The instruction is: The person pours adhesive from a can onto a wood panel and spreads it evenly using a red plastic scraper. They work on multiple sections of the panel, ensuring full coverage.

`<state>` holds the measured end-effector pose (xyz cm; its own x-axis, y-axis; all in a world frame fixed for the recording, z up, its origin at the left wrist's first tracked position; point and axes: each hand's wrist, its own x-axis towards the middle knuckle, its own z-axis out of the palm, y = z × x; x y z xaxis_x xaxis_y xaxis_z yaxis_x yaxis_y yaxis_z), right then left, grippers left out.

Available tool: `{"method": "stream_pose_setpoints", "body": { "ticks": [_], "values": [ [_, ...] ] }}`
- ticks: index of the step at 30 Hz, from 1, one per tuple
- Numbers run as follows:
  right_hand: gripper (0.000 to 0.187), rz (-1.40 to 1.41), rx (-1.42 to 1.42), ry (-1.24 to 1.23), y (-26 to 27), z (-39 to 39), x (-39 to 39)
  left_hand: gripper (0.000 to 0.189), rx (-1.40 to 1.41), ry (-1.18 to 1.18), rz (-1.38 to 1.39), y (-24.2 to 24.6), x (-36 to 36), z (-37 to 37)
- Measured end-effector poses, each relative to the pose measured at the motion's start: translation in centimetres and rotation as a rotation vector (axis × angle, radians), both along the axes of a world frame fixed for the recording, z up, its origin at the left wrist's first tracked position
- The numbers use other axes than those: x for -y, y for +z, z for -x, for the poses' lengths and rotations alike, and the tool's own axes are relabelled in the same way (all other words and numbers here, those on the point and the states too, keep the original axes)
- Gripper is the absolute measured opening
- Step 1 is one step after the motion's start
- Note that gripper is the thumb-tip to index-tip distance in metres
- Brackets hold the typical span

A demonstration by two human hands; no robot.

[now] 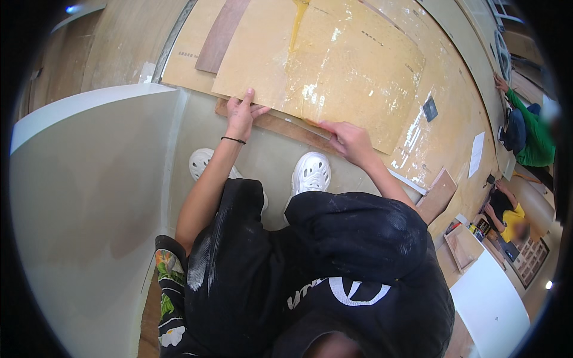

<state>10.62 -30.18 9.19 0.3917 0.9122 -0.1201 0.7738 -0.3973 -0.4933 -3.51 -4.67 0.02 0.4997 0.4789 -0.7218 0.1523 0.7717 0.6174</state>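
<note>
A thin tan board (255, 58) with a streak of yellow glue (299, 22) and wet, shiny patches lies before me on larger board. My left hand (241, 114) grips its near edge, thumb on top and fingers underneath. At the same edge, further right, my right hand (351, 138) pinches a small, flat, orange-yellow piece (311, 122), perhaps a glue spreader; my fingers partly hide it. The piece touches or nearly touches the board's edge. Under the near edge, a brown wooden strip (291, 129) shows.
A dark square piece (430, 109), a white paper (476, 154) and a reddish-brown board piece (438, 194) lie to the right. A pale curved panel (89, 179) stands close on my left. Two other people, in green (535, 134) and yellow (514, 221), are at the far right.
</note>
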Motion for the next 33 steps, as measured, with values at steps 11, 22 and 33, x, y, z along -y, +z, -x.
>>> {"method": "stream_pose_setpoints", "body": {
  "ticks": [11, 22, 33],
  "values": [
    [0.034, 0.041, 0.085, -0.26, 0.3, -3.8, -1.3, 0.04, 0.032, -0.01, -0.02, 0.3, -0.1, 0.0],
    [0.036, 0.013, 0.1, -0.181, -1.3, -4.2, -2.8, 0.038, 0.028, 0.019, 0.007, 0.4, -0.1, -0.2],
    [0.036, -0.146, -0.06, -0.225, 0.1, -3.1, -5.5, 0.042, 0.016, -0.009, -0.042, 0.4, -0.3, -0.1]
  ]
}}
